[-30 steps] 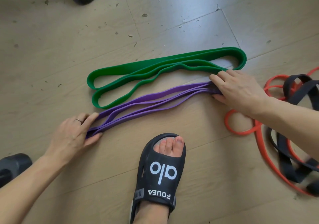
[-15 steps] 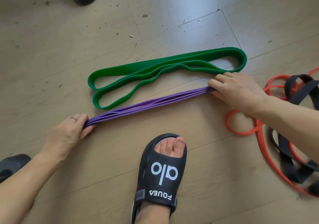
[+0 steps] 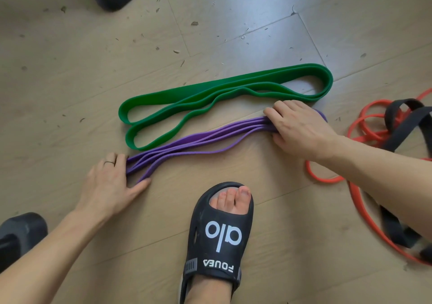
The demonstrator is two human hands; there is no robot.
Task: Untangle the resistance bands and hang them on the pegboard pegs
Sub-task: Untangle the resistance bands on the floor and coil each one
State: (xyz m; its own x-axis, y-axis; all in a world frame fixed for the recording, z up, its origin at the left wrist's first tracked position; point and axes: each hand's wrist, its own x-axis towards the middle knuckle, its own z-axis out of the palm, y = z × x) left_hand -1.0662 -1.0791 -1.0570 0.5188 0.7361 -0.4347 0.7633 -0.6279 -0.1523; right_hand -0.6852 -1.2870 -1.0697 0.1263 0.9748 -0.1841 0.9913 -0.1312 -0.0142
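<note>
- the purple band (image 3: 201, 143) lies folded into several strands on the wooden floor (image 3: 70, 69), just beside the folded green band (image 3: 210, 97) and in front of a foot in a black sandal (image 3: 217, 236).
- the left hand (image 3: 109, 184) holds one folded end, fingers curled over the strands and thumb stretched along the floor.
- the right hand (image 3: 301, 130) lies on top of the other end, pressing it to the floor; whether its fingers hook under the strands i cannot tell.
- the band looks light, soft and stretchy, likely to spring apart if let go, so it is best held at the folded ends.
- an orange band (image 3: 327, 178) and a black band (image 3: 406, 130) lie tangled together at the right, not yet sorted.
</note>
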